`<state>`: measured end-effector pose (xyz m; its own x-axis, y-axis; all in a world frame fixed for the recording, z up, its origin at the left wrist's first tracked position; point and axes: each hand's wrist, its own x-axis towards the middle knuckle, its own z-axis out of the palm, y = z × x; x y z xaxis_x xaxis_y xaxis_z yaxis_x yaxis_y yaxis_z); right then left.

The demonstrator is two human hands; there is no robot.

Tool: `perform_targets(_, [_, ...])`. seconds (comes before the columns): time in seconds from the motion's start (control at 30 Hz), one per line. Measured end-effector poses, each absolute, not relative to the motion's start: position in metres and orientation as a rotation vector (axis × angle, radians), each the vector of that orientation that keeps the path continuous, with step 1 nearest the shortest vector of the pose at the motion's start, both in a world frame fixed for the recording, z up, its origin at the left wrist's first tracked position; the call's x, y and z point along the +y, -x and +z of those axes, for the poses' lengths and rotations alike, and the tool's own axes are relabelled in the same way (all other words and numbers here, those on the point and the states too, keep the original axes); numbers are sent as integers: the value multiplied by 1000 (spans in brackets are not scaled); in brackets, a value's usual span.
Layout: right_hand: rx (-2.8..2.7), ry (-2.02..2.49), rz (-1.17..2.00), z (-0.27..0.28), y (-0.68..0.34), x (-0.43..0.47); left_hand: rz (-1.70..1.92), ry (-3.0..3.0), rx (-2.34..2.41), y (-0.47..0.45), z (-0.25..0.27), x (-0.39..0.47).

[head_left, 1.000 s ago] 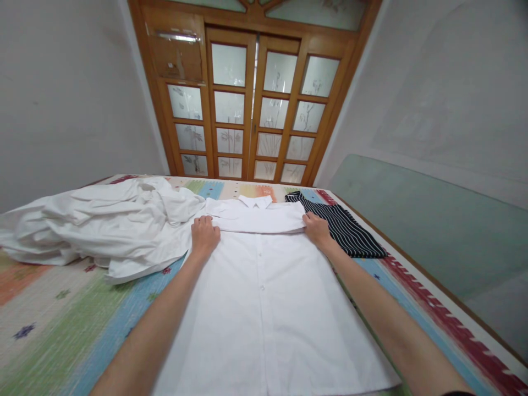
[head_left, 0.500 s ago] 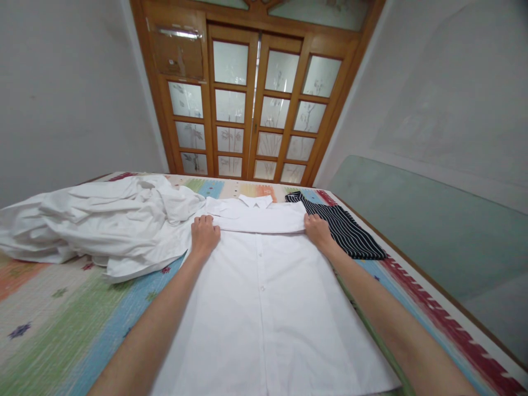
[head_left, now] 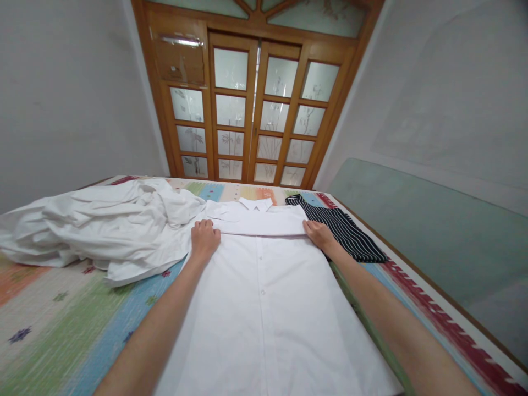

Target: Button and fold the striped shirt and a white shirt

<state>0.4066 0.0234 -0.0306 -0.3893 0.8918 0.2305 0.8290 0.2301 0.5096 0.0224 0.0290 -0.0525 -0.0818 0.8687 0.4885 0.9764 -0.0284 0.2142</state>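
A white button-up shirt (head_left: 264,319) lies front side up before me, its collar at the far end. Across its upper part runs a flat horizontal band of white cloth, just below the collar. My left hand (head_left: 205,237) is closed on the left end of this band, fingers curled over the edge. At the right end, my right hand (head_left: 318,234) pinches the cloth between thumb and fingers. Both forearms reach forward along the shirt's sides. The fingertips are partly hidden by cloth and knuckles.
A crumpled heap of white cloth (head_left: 103,225) lies to the left, touching the shirt. Black-and-white striped cloth (head_left: 342,231) lies beyond my right hand. Under everything is a colourful striped bed cover (head_left: 74,319). A pale green panel (head_left: 424,231) borders the right side; wooden glazed doors (head_left: 251,110) stand behind.
Both hands keep hold of the band's ends and have hardly moved. The whole scene sits slightly lower in the picture, as the camera has tilted up a little.
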Motion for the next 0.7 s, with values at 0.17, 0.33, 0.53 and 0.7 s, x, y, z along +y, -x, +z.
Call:
perform_targets(0.17, [2311,-1759,825,-28,-397,20,-759,1966,-2024,-22,-52,29])
perform_targets(0.33, [2246,-1858,788,-24,-379,10,-743,1996,-2036,-22,-51,27])
perform_targets(0.53, [2198,-1975,620,-28,-365,-20,-734,1990,-2044,-22,-52,27])
perform_targets(0.7, [2198,-2022,567,-36,-358,-44,-691,1990,-2039,-22,-52,28])
